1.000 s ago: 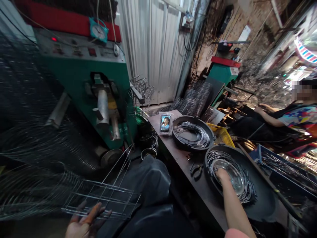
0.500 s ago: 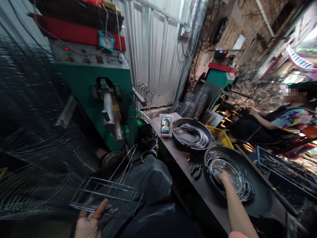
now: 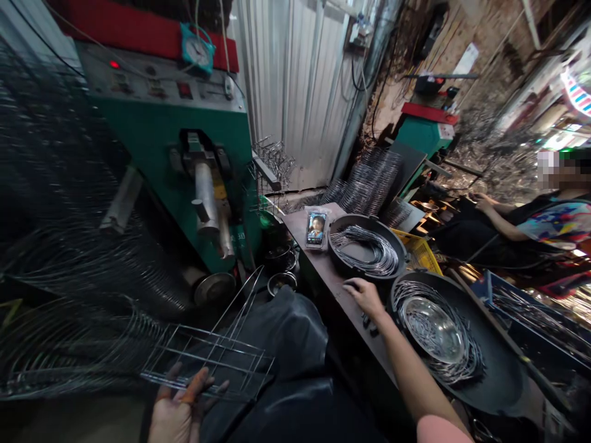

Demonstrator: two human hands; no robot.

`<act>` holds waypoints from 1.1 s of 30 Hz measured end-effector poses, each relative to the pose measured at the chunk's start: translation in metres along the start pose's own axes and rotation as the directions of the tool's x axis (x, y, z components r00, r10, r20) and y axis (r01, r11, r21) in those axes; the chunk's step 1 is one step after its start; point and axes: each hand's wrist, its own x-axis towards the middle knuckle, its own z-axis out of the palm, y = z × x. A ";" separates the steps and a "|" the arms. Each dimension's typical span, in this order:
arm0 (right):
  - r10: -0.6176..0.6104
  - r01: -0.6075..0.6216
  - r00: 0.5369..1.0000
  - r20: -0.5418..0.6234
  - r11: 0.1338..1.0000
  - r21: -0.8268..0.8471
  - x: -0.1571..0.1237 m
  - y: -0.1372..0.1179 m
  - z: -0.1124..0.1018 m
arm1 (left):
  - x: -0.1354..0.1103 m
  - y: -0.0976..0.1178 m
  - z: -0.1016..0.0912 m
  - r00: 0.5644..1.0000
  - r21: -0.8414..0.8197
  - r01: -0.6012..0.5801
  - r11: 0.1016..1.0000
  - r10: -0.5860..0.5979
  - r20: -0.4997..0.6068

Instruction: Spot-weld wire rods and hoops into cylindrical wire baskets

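My left hand (image 3: pixel 178 406) is closed around the lower edge of a wire rack (image 3: pixel 210 354), a small welded frame with long wires rising at its far side. The rack rests over my dark apron (image 3: pixel 286 332). My right hand (image 3: pixel 366 296) hovers above the bench edge, fingers curled together; whatever they hold is too small to make out. Just below it lie pliers (image 3: pixel 370 326), partly covered by my arm. Right of my forearm, a shiny bowl (image 3: pixel 455 338) of small metal bits sits among bent wires (image 3: pixel 473 363) in a large black pan (image 3: pixel 503 387).
A green machine (image 3: pixel 152 141) with a metal arm (image 3: pixel 205 191) stands ahead on the left. The bench (image 3: pixel 298 224) carries a phone (image 3: pixel 316 229) and a round pan (image 3: pixel 339 264) of wire rings. Wire stacks (image 3: pixel 92 344) crowd the left. A seated person (image 3: pixel 549 215) works at right.
My right hand has left the bowl of small metal bits and moved left over the bench edge. My left hand still holds the rack. The view has shifted slightly.
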 end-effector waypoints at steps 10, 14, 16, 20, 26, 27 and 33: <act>-0.215 0.157 0.891 0.400 0.972 0.173 0.062 -0.131 0.135 | 0.007 0.046 0.019 0.997 0.044 -0.077 0.996 0.076 0.018; -0.163 0.023 0.904 0.396 0.942 0.334 0.068 -0.158 0.146 | 0.011 0.055 0.022 0.996 0.064 -0.090 0.994 0.089 0.025; -0.130 -0.065 0.898 0.421 0.905 0.420 0.068 -0.166 0.149 | 0.013 0.056 0.023 0.996 0.064 -0.092 0.994 0.091 0.020; -0.102 -0.159 0.897 0.431 0.834 0.529 0.066 -0.171 0.152 | 0.014 0.054 0.025 0.995 0.064 -0.092 0.994 0.090 0.041; -0.126 -0.142 0.923 0.364 0.767 0.626 0.066 -0.167 0.163 | 0.022 0.049 0.025 0.995 0.060 -0.083 0.995 0.080 0.055; -0.126 -0.143 0.924 0.361 0.763 0.631 0.066 -0.166 0.165 | 0.024 0.049 0.025 0.995 0.061 -0.081 0.995 0.077 0.059; -0.097 -0.171 0.937 0.337 0.712 0.681 0.068 -0.169 0.171 | 0.026 0.050 0.027 0.996 0.057 -0.087 0.995 0.086 0.021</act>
